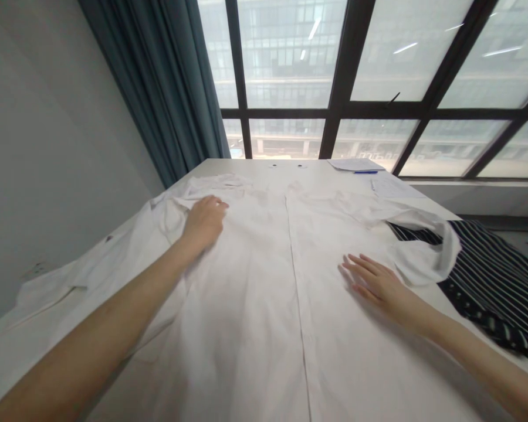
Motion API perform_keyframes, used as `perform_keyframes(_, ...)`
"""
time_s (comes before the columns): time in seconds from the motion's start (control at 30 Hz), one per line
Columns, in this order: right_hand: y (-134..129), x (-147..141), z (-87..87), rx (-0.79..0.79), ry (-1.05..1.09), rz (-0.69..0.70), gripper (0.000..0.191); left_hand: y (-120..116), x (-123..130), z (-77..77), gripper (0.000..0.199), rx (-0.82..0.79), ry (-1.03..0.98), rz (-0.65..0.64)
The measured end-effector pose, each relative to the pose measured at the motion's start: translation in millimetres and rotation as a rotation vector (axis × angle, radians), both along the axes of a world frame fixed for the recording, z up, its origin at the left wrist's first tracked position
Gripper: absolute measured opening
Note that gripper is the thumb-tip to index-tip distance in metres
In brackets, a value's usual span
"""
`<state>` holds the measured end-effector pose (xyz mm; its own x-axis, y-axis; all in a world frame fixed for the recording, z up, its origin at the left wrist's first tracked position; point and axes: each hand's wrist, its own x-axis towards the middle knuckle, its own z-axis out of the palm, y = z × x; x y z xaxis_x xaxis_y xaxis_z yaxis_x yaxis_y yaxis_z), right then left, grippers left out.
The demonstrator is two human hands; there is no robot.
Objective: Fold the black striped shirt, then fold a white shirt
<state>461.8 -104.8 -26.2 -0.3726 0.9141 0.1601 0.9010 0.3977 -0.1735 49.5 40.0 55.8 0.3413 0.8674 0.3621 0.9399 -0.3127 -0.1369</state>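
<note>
A white button-front shirt [264, 281] lies spread flat on a white table [264, 167], its placket running down the middle. My left hand [205, 221] rests on the shirt's upper left part near the shoulder, fingers curled loosely against the cloth. My right hand [374, 280] lies flat on the right front panel, fingers spread and pointing left. The left sleeve [70, 281] trails off toward the table's left edge. The right sleeve [426, 246] is bunched and folded over at the right.
A dark garment with white stripes [493, 281] lies at the right, partly under the white sleeve. Papers [354, 164] and a blue pen [365, 172] sit at the far edge by the window. A teal curtain [158, 88] hangs at the back left.
</note>
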Motion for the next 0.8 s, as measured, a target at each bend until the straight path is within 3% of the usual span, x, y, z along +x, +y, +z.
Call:
perform_keyframes(0.13,-10.1,-32.2,-1.7,-0.024,0.016,0.061,0.05,-35.9,49.8,-51.5,0.044,-0.24,0.02,-0.132)
perform_keyframes(0.27,-15.6,-41.4,-7.9,-0.063,-0.025,0.038,0.052,-54.2,62.0,-88.2,0.054,-0.328,0.011,-0.16)
perform_keyframes(0.33,-14.8,-40.0,-8.7,-0.068,-0.037,0.034,0.052,-53.6,59.3,-92.9,0.053,-0.327,0.007,-0.164)
perform_keyframes(0.5,-17.3,-32.3,-9.0,-0.073,-0.062,-0.002,0.053,-61.6,47.1,-88.6,0.051,-0.303,0.04,-0.168)
perform_keyframes(0.67,-27.3,1.4,-20.4,-0.02,-0.085,-0.093,0.055,-104.9,9.1,-89.6,0.048,-0.266,0.07,-0.162)
perform_keyframes(0.8,-36.5,24.5,-25.9,0.108,-0.079,-0.165,0.049,-137.6,-25.0,-95.0,0.046,-0.243,0.057,-0.166)
